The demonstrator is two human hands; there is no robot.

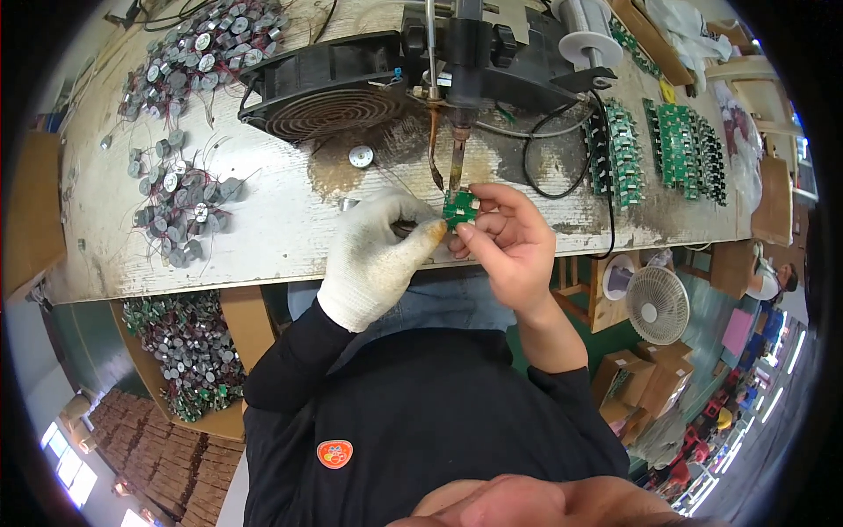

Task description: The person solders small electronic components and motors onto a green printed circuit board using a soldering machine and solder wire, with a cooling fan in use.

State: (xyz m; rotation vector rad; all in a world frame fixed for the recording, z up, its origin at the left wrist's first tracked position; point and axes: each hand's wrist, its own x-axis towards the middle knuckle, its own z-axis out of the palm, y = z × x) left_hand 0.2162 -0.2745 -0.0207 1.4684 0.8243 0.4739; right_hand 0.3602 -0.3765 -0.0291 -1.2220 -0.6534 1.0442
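Observation:
My right hand (pixel 514 250), bare, pinches a small green circuit board (pixel 460 207) between thumb and fingers, just under the soldering iron tip (pixel 457 158). My left hand (pixel 378 250) wears a white knitted glove with a stained thumb tip. Its fingers are closed at the board's left edge. Something dark shows inside the curled glove, too hidden to name. A thin bent metal solder feed tube (pixel 435 158) comes down beside the iron, close above the board. On the stained tabletop behind my left hand lies a round silver disc-shaped part (pixel 360 156).
A black fan (pixel 334 101) stands behind my hands, with a solder spool (pixel 587 46) at the back right. Piles of wired round parts (pixel 180 198) lie left. Rows of green boards (pixel 676 145) lie right, past a looping black cable (pixel 527 167). A filled carton (pixel 241 329) stands below left.

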